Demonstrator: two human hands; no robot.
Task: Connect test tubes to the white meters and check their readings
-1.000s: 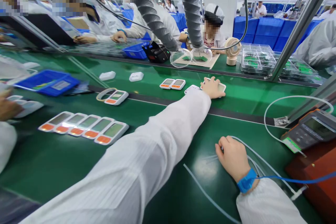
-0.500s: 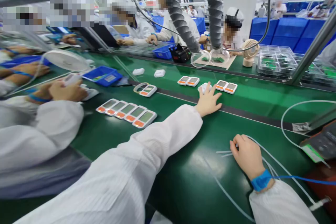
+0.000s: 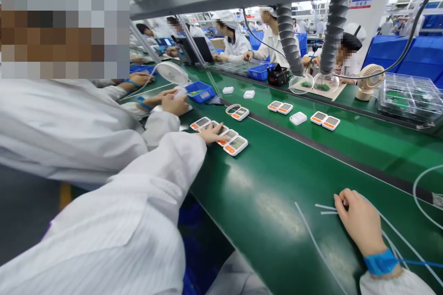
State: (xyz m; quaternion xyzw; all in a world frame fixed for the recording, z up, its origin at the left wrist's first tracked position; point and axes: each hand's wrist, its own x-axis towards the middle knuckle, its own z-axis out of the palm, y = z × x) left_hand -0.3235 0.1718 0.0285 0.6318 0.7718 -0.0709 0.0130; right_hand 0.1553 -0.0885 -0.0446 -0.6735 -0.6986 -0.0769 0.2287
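While our left hand (image 3: 212, 133) spreads over a row of gadgets (image 3: 236, 145), our right hand (image 3: 360, 219) grips thin white cords (image 3: 326, 209).
At the left, a co-worker's hands (image 3: 175, 103) hold something white beside a blue tray (image 3: 206, 97). Our left hand has its fingers spread across the row of gadgets, which lies screen-up near us on the green table (image 3: 256, 207); how firmly it presses, we cannot tell. Just past the row sits one gadget (image 3: 240, 114) with a pale loop (image 3: 226, 109). Farther right we see a pair of gadgets (image 3: 280, 107), a white case (image 3: 298, 118) and a second pair (image 3: 325, 120). Nearer us lies a loose cord (image 3: 313, 235). Our right hand is clenched round the white cords, ends poking out leftward, and a blue strap (image 3: 380, 262) circles our wrist.
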